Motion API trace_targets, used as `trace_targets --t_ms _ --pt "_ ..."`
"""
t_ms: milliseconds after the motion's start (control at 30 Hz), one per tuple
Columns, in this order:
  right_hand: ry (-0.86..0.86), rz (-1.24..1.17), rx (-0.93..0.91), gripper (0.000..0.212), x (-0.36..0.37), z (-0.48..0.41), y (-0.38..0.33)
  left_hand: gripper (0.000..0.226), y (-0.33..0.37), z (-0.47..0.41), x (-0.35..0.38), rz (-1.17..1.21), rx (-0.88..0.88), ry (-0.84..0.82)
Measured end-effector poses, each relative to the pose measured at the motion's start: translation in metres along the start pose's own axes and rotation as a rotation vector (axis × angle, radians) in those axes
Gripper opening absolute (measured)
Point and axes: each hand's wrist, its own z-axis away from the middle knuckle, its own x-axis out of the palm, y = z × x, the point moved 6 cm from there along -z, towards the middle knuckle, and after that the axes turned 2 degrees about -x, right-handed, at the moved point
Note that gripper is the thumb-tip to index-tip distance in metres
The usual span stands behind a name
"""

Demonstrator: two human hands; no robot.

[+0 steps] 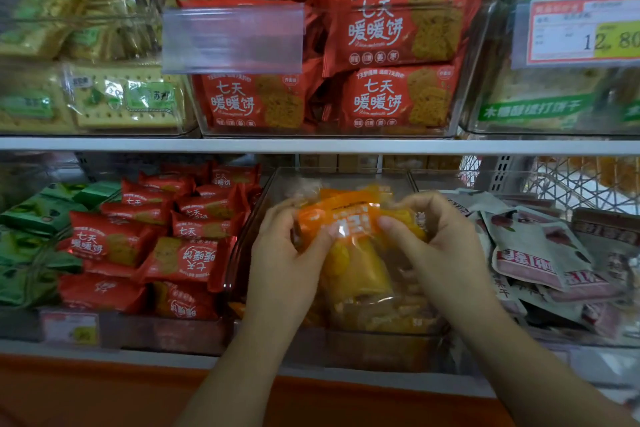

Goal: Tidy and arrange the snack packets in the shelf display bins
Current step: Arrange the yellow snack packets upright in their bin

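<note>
Red packets [157,246] left, grey packets [540,250] right.

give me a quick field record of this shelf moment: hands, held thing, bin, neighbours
left hand: pinches the left end of the orange packet
right hand: pinches its right end
orange packet: held over the clear bin, above more orange and yellow packets
clear bin: lower shelf, middle
left neighbour: red packets, with green packets further left
right neighbour: pale packets in a loose heap
upper shelf: price tag at the right
</note>
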Motion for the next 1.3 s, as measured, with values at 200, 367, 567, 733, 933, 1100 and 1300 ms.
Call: trace_targets --t_ms 200,367,567,733,933,1100,1300 --pt "0.199 -0.298 0.142 0.004 -0.023 0.009 0.009 0.007 -0.035 -0.006 -0.029 0.235 -0.304 0.335" --pt "0.068 -0.784 0.456 0.019 0.019 0.032 0.016 0.005 -0.039 0.004 -0.017 0.557 -0.454 0.452" --pt "0.086 -0.856 0.521 0.021 0.036 0.032 0.014 0.003 -0.020 0.012 0.009 0.699 -0.443 0.340" --pt "-0.007 -0.910 0.652 0.011 0.034 0.029 0.021 0.004 -0.015 0.007 0.012 0.671 -0.409 0.283" --pt "-0.248 -0.931 0.712 0.046 0.041 0.032 0.016 0.006 -0.013 0.010 0.012 0.710 -0.389 0.257" --pt "-0.276 -0.952 0.678 0.037 0.039 0.032 0.013 0.008 -0.012 0.010 0.017 0.855 -0.453 0.209" --pt "-0.294 -0.766 0.538 0.034 0.013 0.015 0.016 0.022 -0.011 0.001 0.011 0.856 -0.460 0.032"
